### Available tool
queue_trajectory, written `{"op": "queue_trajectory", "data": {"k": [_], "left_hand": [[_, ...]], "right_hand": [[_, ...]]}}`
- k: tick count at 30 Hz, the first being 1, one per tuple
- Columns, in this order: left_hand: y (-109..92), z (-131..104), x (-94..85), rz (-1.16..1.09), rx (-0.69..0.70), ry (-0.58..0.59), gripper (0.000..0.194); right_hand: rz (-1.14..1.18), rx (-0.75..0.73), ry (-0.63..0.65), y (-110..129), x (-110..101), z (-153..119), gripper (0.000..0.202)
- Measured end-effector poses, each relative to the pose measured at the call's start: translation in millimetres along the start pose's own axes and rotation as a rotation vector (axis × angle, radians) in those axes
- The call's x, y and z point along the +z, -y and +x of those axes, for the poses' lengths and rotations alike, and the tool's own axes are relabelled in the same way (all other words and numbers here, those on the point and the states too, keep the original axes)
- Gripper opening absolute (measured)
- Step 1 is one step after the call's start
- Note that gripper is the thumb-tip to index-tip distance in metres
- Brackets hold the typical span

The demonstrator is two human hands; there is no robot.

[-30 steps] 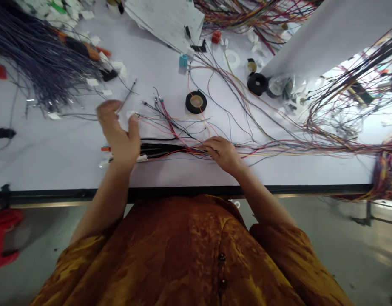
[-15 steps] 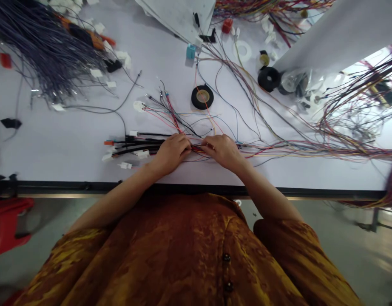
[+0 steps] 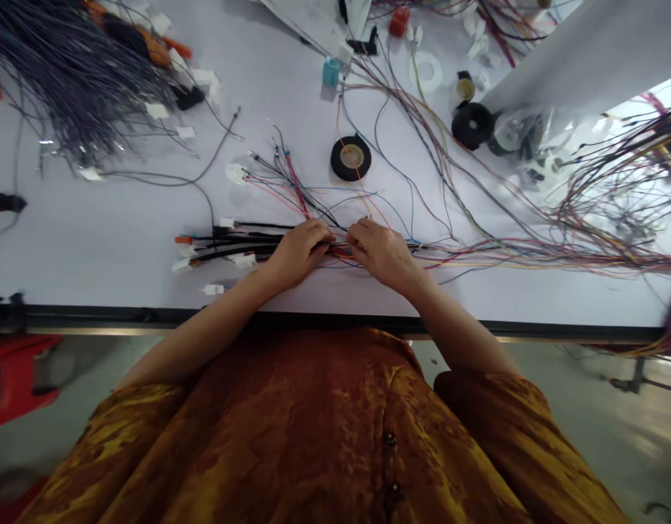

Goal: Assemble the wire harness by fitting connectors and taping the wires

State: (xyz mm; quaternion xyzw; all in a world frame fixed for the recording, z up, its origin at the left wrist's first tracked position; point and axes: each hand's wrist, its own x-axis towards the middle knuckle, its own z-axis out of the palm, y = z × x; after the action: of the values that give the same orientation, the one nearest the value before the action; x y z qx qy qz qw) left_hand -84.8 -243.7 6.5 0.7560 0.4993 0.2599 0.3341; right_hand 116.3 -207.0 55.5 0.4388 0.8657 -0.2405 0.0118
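Observation:
A bundle of thin coloured wires [image 3: 477, 255] runs along the table under both hands. My left hand [image 3: 300, 252] is closed around the bundle where black-sleeved branches [image 3: 240, 242] with white connectors [image 3: 242, 260] fan out to the left. Just to its right, my right hand [image 3: 382, 251] grips the same bundle, fingers curled and thumb tucked under. Loose wire ends [image 3: 284, 164] spread upward from between the hands. Beyond them lies a roll of black tape [image 3: 351, 158], with an orange wire across it. The fingertips are partly hidden.
Dark purple wires [image 3: 78, 87] lie in a heap at the upper left, beside orange-handled pliers [image 3: 155, 47]. A light-blue connector [image 3: 330, 72], another black tape roll [image 3: 471, 125] and a large white roll [image 3: 576, 54] are at the back. The table's black edge [image 3: 335, 320] runs in front of me.
My view has shifted slightly. Both hands stay on the wire bundle, with the right hand's fingers a little more drawn together and small finger movements in the left.

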Motion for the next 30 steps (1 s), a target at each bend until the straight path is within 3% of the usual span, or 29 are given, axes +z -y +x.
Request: {"op": "queue_trajectory", "data": {"k": [9,19,27,30], "left_hand": [[0,6,2.0,-0.026,0.000,0.026,0.014],[-4,7,-0.1,-0.136,-0.190,-0.091,0.013],[3,6,0.7,-0.263,-0.203,-0.121,0.016],[4,6,0.9,-0.290,-0.204,-0.125,0.018]], "right_hand": [[0.122,0.001,-0.085,5,9,8,0.019],[0.117,0.035,-0.073,-5,8,-10,0.014],[0.103,0.109,-0.078,13,6,0,0.030],[0.055,0.145,-0.063,19,4,5,0.026]]}}
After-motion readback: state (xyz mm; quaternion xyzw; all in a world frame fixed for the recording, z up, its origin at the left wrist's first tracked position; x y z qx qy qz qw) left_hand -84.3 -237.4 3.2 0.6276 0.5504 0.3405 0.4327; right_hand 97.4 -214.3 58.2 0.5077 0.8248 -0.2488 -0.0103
